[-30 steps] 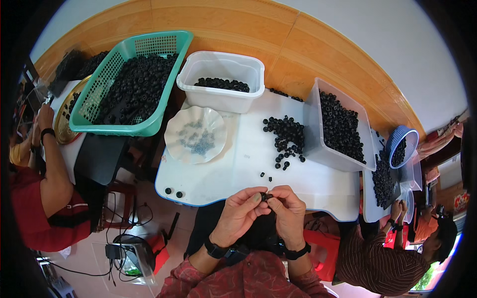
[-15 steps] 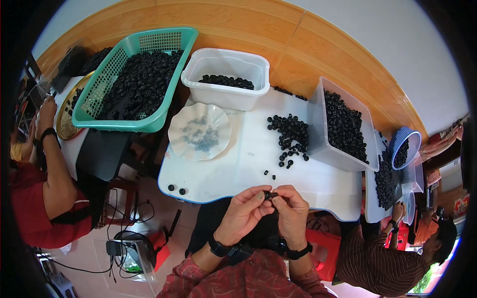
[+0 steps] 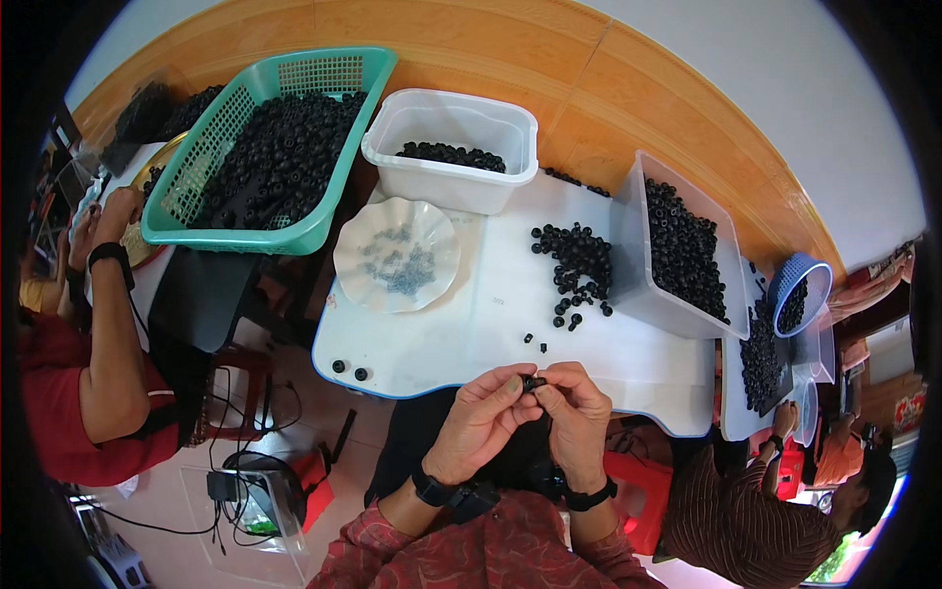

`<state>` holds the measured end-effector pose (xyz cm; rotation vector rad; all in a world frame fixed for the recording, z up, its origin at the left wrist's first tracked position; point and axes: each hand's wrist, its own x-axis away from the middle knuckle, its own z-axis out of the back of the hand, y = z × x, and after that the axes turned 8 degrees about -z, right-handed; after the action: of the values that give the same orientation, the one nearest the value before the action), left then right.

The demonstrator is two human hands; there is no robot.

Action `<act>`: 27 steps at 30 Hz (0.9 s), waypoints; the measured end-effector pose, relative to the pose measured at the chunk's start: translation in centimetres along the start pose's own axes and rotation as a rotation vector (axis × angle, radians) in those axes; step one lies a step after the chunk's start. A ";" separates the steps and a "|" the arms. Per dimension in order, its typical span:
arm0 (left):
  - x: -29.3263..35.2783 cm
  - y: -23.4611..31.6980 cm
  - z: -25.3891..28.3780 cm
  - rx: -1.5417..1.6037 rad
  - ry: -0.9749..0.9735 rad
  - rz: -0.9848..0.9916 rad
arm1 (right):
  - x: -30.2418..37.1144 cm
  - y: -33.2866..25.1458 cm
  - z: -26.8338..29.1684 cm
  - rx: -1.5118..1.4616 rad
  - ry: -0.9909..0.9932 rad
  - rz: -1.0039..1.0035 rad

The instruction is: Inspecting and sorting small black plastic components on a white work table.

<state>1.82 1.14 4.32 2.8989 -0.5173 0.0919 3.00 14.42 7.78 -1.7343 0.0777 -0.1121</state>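
Note:
Just past the table's front edge, my left hand and my right hand meet with fingertips pinched round a small black ring-shaped part. My fingers cover much of it, so its full form is hidden. Beyond them, two tiny black pieces lie on the white table. Further off is a loose pile of black round parts. Two more black round parts sit at the table's left front corner. A white scalloped plate holds small clear pieces.
Along the back stand a green basket and a white tub, both with black parts. A translucent bin full of them is at the right. Co-workers sit on both sides, one in a red sleeve. Cables trail over the floor at left.
My hands keep almost the same pinch on the black part. The left co-worker's hand has moved further from its owner, over the neighbouring table. The view has shifted slightly.

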 end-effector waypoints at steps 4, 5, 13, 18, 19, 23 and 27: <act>0.1 0.0 -0.1 -0.045 0.012 -0.031 | 0.0 0.2 -0.1 0.009 0.001 -0.003; 0.1 0.0 -0.1 -0.044 0.014 -0.032 | 0.0 0.2 -0.1 0.009 0.000 0.001; 0.1 0.1 -0.2 -0.069 0.012 -0.069 | 0.0 0.2 -0.2 0.042 0.003 0.002; 0.1 -0.1 0.1 -0.138 0.019 -0.097 | 0.0 0.2 -0.2 0.116 0.014 0.023; 0.1 -0.1 0.2 -0.154 0.015 -0.108 | 0.1 0.2 -0.3 0.115 0.015 0.022; 0.2 -0.1 0.4 -0.209 -0.006 -0.132 | 0.2 -0.2 -0.1 0.220 0.024 0.056; 0.3 -0.1 0.5 -0.217 -0.025 -0.139 | 0.1 -0.4 -0.2 0.327 0.023 0.140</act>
<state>2.13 1.06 3.79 2.7156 -0.3068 -0.0204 3.07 14.28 8.19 -1.3969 0.1869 -0.0391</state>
